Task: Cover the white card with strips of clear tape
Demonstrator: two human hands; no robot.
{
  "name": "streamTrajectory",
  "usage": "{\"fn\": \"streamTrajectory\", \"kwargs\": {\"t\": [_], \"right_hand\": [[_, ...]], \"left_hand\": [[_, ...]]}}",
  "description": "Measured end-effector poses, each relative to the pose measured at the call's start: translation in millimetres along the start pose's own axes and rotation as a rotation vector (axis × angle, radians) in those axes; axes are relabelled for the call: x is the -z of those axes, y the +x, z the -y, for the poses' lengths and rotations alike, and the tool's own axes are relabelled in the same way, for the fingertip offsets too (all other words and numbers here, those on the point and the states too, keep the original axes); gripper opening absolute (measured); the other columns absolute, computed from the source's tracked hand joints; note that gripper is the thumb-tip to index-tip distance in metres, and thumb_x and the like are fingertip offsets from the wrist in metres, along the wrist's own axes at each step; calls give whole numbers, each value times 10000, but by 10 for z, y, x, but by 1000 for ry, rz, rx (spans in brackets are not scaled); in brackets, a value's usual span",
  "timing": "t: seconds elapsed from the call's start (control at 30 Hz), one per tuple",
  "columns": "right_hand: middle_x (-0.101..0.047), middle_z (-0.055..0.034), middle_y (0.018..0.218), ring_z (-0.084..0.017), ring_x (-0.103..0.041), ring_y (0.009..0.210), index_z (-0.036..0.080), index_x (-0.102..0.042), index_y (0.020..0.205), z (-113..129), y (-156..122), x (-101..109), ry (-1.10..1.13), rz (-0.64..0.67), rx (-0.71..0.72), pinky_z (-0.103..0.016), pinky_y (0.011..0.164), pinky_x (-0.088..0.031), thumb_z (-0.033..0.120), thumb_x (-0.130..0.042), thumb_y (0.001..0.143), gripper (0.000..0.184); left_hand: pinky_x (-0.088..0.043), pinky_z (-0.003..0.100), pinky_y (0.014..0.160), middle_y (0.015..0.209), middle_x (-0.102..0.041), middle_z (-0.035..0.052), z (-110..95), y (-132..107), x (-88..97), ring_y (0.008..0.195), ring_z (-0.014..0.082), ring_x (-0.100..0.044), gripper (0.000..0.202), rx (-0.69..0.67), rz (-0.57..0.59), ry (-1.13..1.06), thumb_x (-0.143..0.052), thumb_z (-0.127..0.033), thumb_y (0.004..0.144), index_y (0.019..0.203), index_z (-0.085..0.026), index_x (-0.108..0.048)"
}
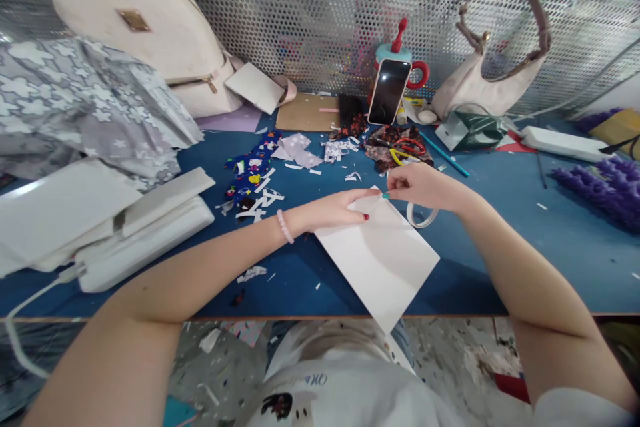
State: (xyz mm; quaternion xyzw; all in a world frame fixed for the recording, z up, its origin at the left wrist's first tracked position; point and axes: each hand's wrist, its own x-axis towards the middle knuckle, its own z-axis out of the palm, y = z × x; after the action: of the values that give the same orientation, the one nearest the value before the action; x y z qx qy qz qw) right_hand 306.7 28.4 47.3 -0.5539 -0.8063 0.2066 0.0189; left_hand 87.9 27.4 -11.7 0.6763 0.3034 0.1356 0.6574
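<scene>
The white sheet (380, 260) lies cornerwise on the bench (500, 227), its long axis running from the near edge up to both hands. The left hand (335, 210) lies flat on the far corner, grip spread. The right hand (417, 185) pinches its grip together at that corner's tip.

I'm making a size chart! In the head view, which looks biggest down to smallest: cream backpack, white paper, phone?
1. cream backpack
2. white paper, though it lies nearer the camera, which inflates it
3. phone
</scene>
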Motion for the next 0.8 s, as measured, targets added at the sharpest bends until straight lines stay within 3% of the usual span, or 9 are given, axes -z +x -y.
{"fn": "streamTrajectory", "kwargs": {"t": [0.43, 0.6, 0.73, 0.8], "right_hand": [[-534, 26, 577, -128, -472, 561, 205, -551, 686, 19, -38, 29, 42, 17, 28, -264, 567, -340, 282, -571, 743, 98], [-531, 26, 575, -125, -462, 550, 207, -550, 687, 19, -64, 64, 64, 14, 44, -264, 566, -338, 315, -571, 758, 131], [-525, 26, 577, -126, -460, 554, 208, -545, 686, -38, -22, 43, 65, 8, 44, -266, 569, -336, 326, -576, 759, 141], [-523, 26, 578, -125, -459, 553, 207, -541, 684, -75, 16, 22, 69, 13, 38, -266, 569, -337, 329, -576, 758, 147]], "left_hand": [[-460, 326, 1017, 1507, -468, 70, 16, 14, -11, 1297, 270, -534, 727, -22, -12, 21, -625, -192, 772, 1471, -210, -426], [-451, 336, 1036, 1539, -421, 72, 25, 24, 1, 1325, 281, -510, 725, -27, -24, 32, -650, -184, 756, 1454, -228, -457], [-468, 380, 1022, 1519, -446, 101, -4, 4, 0, 1288, 302, -543, 724, -20, -11, 44, -633, -212, 784, 1477, -198, -423], [-436, 382, 1061, 1533, -425, 102, -21, -6, -2, 1337, 301, -493, 725, -26, -11, 50, -631, -229, 795, 1483, -177, -409]]}}
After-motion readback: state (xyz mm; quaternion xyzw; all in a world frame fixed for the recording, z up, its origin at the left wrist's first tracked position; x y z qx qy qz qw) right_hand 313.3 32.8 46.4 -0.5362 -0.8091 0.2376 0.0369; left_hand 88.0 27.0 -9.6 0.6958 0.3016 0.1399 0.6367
